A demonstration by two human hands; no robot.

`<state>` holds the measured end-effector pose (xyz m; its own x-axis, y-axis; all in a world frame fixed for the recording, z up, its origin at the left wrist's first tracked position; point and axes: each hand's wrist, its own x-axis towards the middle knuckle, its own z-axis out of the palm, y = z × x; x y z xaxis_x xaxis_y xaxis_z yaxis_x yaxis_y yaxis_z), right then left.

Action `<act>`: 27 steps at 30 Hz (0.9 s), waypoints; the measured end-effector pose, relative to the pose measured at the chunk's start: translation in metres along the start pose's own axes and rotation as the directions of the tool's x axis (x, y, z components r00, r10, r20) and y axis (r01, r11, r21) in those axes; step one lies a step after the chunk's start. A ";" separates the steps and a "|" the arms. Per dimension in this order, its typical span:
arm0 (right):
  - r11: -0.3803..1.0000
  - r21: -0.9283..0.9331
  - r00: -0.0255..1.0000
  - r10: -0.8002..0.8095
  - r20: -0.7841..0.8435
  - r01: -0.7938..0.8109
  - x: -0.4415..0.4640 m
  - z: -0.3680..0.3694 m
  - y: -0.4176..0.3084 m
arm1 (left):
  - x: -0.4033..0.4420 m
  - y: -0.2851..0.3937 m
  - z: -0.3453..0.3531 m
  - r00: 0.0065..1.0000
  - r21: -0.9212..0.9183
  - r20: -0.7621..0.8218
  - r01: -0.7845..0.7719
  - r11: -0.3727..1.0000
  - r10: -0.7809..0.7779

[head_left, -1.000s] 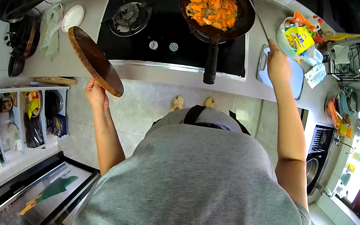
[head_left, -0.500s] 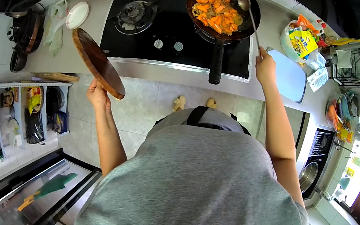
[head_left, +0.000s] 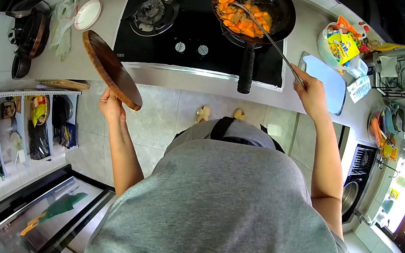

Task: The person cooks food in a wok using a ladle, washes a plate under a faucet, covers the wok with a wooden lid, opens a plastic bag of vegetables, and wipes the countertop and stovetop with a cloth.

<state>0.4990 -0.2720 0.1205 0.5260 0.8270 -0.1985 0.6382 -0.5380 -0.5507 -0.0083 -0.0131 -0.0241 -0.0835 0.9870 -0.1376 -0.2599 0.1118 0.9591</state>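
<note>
My left hand (head_left: pixel 112 106) is closed at the lower edge of a round brown wooden lid (head_left: pixel 113 75), which is held tilted in the air left of the stove's front edge. Whether the lid has a knob is hidden. My right hand (head_left: pixel 311 94) grips the end of a long metal ladle (head_left: pixel 273 41). The ladle's head reaches into a black wok (head_left: pixel 281 8), among orange carrot slices (head_left: pixel 239 21) and browned pieces. The wok sits on the right burner, and its black handle (head_left: pixel 246 69) points toward me with no hand on it.
A black gas stove (head_left: pixel 193 23) has a bare left burner (head_left: pixel 151 13). A blue-white cutting board (head_left: pixel 327 83) and a bowl of packets (head_left: pixel 333 46) lie to the right. At left are a white plate (head_left: pixel 88 14) and a plastic bag (head_left: pixel 62 25).
My right hand has come back toward me and to the right, and the ladle's head has swung leftward across the wok. The food is gathered nearer the wok's left. The lid has barely moved.
</note>
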 end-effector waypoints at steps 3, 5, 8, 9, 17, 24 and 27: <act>0.998 -0.066 1.000 0.019 0.015 -0.018 -0.023 -0.022 -0.022 | 0.004 -0.003 0.003 1.000 0.004 0.002 0.009 1.000 -0.009; 0.996 -0.084 0.999 0.033 0.041 -0.029 -0.038 -0.031 -0.039 | 0.002 0.000 0.011 0.998 0.022 -0.043 0.048 0.999 -0.047; 0.995 -0.093 0.999 -0.032 0.044 0.036 -0.041 -0.010 -0.035 | 0.006 -0.001 0.017 0.998 0.021 -0.034 0.044 0.999 -0.043; 0.990 -0.090 0.993 -0.112 0.023 0.113 -0.041 -0.001 -0.033 | 0.006 -0.003 0.017 0.999 0.024 -0.029 0.046 0.999 -0.046; 0.916 -0.396 0.998 0.055 -0.028 -0.062 0.023 0.043 -0.003 | 0.015 -0.002 0.022 0.999 -0.009 0.041 0.024 1.000 -0.024; 0.874 -0.472 0.972 0.002 -0.237 -0.117 0.041 0.019 0.029 | 0.006 -0.002 0.017 0.999 -0.003 0.042 -0.009 1.000 0.009; 0.846 -0.482 0.962 0.121 -0.245 -0.229 0.049 0.023 0.019 | 0.006 -0.002 0.016 1.000 -0.010 0.003 -0.016 1.000 0.016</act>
<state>0.5235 -0.2382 0.0817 0.7206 0.6908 -0.0591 0.6905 -0.7227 -0.0292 0.0070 -0.0059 -0.0230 -0.0850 0.9889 -0.1220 -0.2681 0.0953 0.9587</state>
